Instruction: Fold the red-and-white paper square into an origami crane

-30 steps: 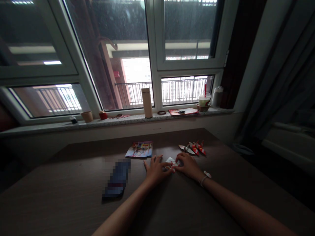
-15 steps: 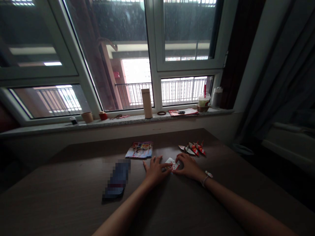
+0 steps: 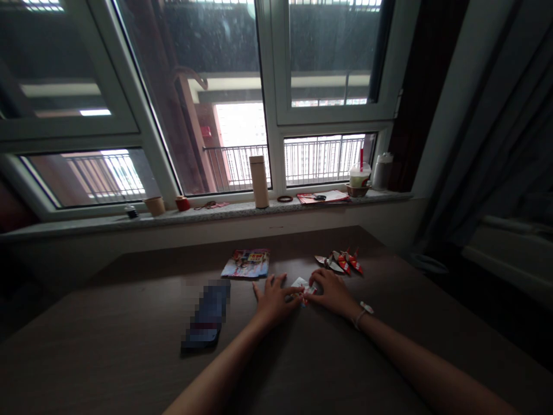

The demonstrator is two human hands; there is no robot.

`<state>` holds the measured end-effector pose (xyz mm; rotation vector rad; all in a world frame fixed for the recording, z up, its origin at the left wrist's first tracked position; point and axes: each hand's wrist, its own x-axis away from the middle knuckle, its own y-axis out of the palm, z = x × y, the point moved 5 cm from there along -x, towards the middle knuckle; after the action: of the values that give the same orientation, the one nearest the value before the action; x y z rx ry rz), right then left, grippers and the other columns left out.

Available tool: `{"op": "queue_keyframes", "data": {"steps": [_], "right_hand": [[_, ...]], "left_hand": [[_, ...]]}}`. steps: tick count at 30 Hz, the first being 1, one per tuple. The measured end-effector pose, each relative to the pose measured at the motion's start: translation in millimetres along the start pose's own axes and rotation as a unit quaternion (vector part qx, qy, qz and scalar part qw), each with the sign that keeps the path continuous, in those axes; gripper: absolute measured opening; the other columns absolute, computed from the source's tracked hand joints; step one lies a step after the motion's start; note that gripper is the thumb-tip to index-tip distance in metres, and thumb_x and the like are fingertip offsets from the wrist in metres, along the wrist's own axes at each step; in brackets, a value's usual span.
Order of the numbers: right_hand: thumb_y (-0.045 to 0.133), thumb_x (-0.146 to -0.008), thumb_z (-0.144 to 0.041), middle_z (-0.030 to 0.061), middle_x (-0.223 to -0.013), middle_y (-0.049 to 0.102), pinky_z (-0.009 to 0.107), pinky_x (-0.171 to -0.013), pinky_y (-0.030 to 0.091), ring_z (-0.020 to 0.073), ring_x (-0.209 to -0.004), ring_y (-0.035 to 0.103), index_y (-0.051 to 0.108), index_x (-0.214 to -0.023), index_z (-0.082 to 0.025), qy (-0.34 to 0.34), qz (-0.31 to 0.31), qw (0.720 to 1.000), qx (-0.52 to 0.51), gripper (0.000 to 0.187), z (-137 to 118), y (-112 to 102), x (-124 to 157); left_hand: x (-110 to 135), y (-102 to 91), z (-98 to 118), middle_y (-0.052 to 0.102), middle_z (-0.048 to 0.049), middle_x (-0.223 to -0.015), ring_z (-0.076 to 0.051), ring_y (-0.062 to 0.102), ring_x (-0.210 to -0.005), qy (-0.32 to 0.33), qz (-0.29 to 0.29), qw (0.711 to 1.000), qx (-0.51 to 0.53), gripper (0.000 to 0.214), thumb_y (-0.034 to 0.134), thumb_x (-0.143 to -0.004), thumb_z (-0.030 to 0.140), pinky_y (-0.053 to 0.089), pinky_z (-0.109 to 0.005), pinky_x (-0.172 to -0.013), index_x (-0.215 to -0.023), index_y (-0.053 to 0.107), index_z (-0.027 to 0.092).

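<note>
A small piece of folded paper (image 3: 299,282), white with red print, lies on the dark table between my hands. My left hand (image 3: 274,300) has its thumb and forefinger together on the paper's left edge, while its other fingers spread over the tabletop. On the right side, my right hand (image 3: 330,291) pinches the paper between curled fingers and thumb; a pale band circles that wrist. Part of the paper is hidden under my fingertips. Just beyond my right hand sit several folded paper cranes (image 3: 341,262), red and white.
A stack of printed paper sheets (image 3: 246,263) lies beyond my left hand. A dark, pixelated flat object (image 3: 207,317) rests left of my forearm. On the windowsill stand a tan flask (image 3: 259,181), a drink cup with a red straw (image 3: 359,176), a grey bottle (image 3: 382,171) and scissors (image 3: 319,197).
My right thumb has shifted slightly on the paper, and the paper's visible folds look a little different. Both hands otherwise stay in place. The whole view has moved very slightly.
</note>
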<state>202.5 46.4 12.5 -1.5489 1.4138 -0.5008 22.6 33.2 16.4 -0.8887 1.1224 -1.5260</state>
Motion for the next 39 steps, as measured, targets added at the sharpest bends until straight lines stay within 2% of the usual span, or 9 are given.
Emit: {"op": "queue_keyframes", "data": {"steps": [5, 11, 18, 21, 24, 27, 34, 39], "right_hand": [[0.071, -0.072, -0.057, 0.0054, -0.118, 0.060, 0.042, -0.097, 0.038, 0.0266, -0.115, 0.053, 0.063, -0.099, -0.026, -0.010, -0.006, 1.000, 0.010, 0.042, -3.1, -0.1, 1.5], [0.074, -0.067, -0.055, 0.0049, -0.118, 0.059, 0.042, -0.098, 0.038, 0.0262, -0.115, 0.052, 0.062, -0.101, -0.026, -0.020, -0.014, 1.000, 0.016, 0.047, -2.5, -1.2, 2.0], [0.073, -0.068, -0.057, 0.0051, -0.119, 0.058, 0.043, -0.101, 0.036, 0.0264, -0.117, 0.051, 0.062, -0.102, -0.026, -0.027, -0.012, 1.000, 0.006, 0.047, -2.3, -1.5, 3.4], [0.070, -0.073, -0.056, 0.0047, -0.119, 0.059, 0.044, -0.102, 0.035, 0.0262, -0.118, 0.051, 0.063, -0.102, -0.027, -0.016, -0.024, 1.000, -0.009, 0.041, 0.6, -0.6, 2.7], [0.063, -0.082, -0.049, 0.0037, -0.116, 0.061, 0.043, -0.101, 0.036, 0.0244, -0.117, 0.052, 0.065, -0.098, -0.027, -0.005, -0.014, 1.000, -0.015, 0.027, 2.5, -0.4, 0.9], [0.061, -0.085, -0.041, 0.0033, -0.113, 0.061, 0.041, -0.100, 0.036, 0.0233, -0.115, 0.053, 0.066, -0.096, -0.027, 0.001, -0.001, 1.000, -0.012, 0.019, 2.2, 0.3, -0.8], [0.065, -0.081, -0.041, 0.0031, -0.109, 0.062, 0.039, -0.096, 0.038, 0.0236, -0.112, 0.054, 0.067, -0.094, -0.026, 0.007, 0.007, 1.000, 0.001, 0.020, 1.2, 1.5, -2.9], [0.065, -0.081, -0.042, 0.0034, -0.106, 0.064, 0.036, -0.093, 0.039, 0.0228, -0.108, 0.056, 0.065, -0.093, -0.024, 0.002, 0.018, 1.000, 0.024, 0.022, -1.0, -0.3, -2.3]], "left_hand": [[-0.5, -0.8, -0.6, 0.036, 0.0017, -0.155, -0.038, 0.022, -0.145, 0.008, 0.010, 1.000, 0.007, 0.036, 0.049, -0.085, 0.065, -0.004, -0.078, -0.105, -0.117, 0.063, 0.055], [-0.5, 0.1, -1.5, 0.037, 0.0032, -0.155, -0.037, 0.021, -0.145, 0.016, 0.018, 1.000, 0.001, 0.033, 0.051, -0.087, 0.059, -0.004, -0.076, -0.107, -0.118, 0.062, 0.056], [-1.4, 2.7, -3.5, 0.038, 0.0034, -0.154, -0.038, 0.023, -0.144, 0.016, 0.035, 0.999, 0.006, 0.033, 0.055, -0.085, 0.058, -0.003, -0.076, -0.108, -0.118, 0.062, 0.055], [-0.9, 2.9, -3.8, 0.037, 0.0038, -0.154, -0.037, 0.023, -0.143, 0.017, 0.041, 0.999, 0.005, 0.035, 0.056, -0.085, 0.058, -0.002, -0.074, -0.110, -0.119, 0.063, 0.053], [-0.7, 3.2, -3.6, 0.037, 0.0026, -0.154, -0.037, 0.023, -0.143, 0.018, 0.041, 0.999, 0.008, 0.036, 0.057, -0.085, 0.058, -0.001, -0.072, -0.111, -0.119, 0.064, 0.050], [-0.7, 2.9, -2.9, 0.038, 0.0019, -0.153, -0.037, 0.024, -0.143, 0.019, 0.042, 0.999, 0.015, 0.035, 0.057, -0.085, 0.057, -0.002, -0.074, -0.110, -0.118, 0.065, 0.050], [0.5, 1.6, 0.9, 0.038, 0.0000, -0.153, -0.037, 0.026, -0.142, 0.038, 0.048, 0.998, -0.001, 0.037, 0.055, -0.086, 0.056, -0.001, -0.074, -0.110, -0.123, 0.061, 0.051], [0.1, 2.8, 0.3, 0.036, -0.0006, -0.155, -0.037, 0.025, -0.143, 0.029, 0.039, 0.999, -0.012, 0.037, 0.053, -0.087, 0.058, -0.003, -0.073, -0.110, -0.123, 0.061, 0.052]]}}
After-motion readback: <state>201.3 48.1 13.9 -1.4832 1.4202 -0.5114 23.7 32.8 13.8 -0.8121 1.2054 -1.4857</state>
